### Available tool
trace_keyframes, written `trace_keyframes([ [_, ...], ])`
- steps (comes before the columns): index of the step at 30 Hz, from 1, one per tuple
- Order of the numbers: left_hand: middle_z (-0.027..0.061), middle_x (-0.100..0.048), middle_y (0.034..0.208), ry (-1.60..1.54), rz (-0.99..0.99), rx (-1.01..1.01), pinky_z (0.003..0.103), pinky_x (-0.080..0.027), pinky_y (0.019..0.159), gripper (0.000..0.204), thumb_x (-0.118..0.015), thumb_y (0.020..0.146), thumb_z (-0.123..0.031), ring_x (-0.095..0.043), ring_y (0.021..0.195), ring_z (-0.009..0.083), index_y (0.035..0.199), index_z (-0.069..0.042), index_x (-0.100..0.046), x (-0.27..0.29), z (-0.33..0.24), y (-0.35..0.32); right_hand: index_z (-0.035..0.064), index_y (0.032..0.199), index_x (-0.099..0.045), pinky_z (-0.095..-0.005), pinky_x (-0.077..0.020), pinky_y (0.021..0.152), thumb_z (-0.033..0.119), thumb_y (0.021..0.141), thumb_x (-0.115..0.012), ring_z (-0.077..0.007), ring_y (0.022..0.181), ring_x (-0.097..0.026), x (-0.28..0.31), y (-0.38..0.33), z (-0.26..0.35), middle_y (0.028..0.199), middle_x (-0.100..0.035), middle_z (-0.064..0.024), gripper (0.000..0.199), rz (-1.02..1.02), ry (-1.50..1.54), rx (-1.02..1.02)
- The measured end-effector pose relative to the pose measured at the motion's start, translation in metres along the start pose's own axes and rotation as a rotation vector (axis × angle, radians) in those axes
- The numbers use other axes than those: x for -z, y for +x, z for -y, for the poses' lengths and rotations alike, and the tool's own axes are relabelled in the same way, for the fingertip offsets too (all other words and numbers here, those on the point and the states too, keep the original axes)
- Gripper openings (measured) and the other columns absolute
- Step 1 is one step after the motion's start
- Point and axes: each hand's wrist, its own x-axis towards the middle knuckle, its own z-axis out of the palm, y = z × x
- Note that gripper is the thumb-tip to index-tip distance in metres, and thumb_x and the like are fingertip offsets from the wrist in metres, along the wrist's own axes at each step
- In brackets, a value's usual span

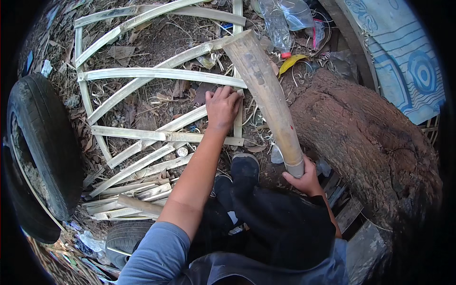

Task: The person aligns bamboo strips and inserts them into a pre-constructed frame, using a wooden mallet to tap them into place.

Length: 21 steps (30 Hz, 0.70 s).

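A lattice of pale split bamboo slats [156, 73] lies on the ground in front of me, with crosspieces and diagonals over two side strips. My left hand [222, 108] is closed at its right side, fingers curled down around a diagonal bamboo slat [185, 118] where it meets the right side strip. The fingertips and the joint under them are hidden. My right hand [306, 178] grips the near end of a thick bamboo piece [268, 95], thumb on top. This piece slants up and left, its wide far end above the lattice's right edge.
Loose bamboo pieces [137, 197] are piled at the near left. Old tyres [47, 142] stand on the left. A thick brown log [356, 128] fills the right side. Plastic bottles [275, 28] and a yellow leaf [290, 63] lie at the back. Blue patterned cloth [403, 57] hangs far right.
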Motion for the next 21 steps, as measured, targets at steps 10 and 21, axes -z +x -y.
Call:
trace_keyframes([
  [10, 0.0000, -0.059, 0.088, 0.009, 0.134, -0.045, 0.037, -0.036, 0.070, 0.016, -0.075, 0.067, -0.013, -0.058, 0.082, 0.0188, 0.081, -0.013, -0.067, 0.006, 0.022, 0.003, 0.0023, 0.099, -0.058, -0.0439, -0.0545, 0.070, 0.022, 0.068, -0.080, -0.0373, 0.083, -0.071, -0.100, 0.004, -0.104, 0.085, -0.068, -0.0215, 0.043, -0.035, 0.009, -0.189],
  [21, -0.0028, -0.058, 0.086, -0.013, 0.168, 0.015, 0.038, -0.036, 0.076, 0.018, -0.078, 0.066, -0.016, -0.056, 0.086, 0.0178, 0.080, -0.015, -0.068, 0.008, 0.020, 0.007, 0.0017, 0.107, -0.056, -0.0487, -0.0543, 0.072, 0.020, 0.066, -0.080, -0.0413, 0.082, -0.069, -0.083, -0.003, -0.126, 0.084, -0.068, -0.0209, 0.051, -0.036, -0.083, -0.195],
])
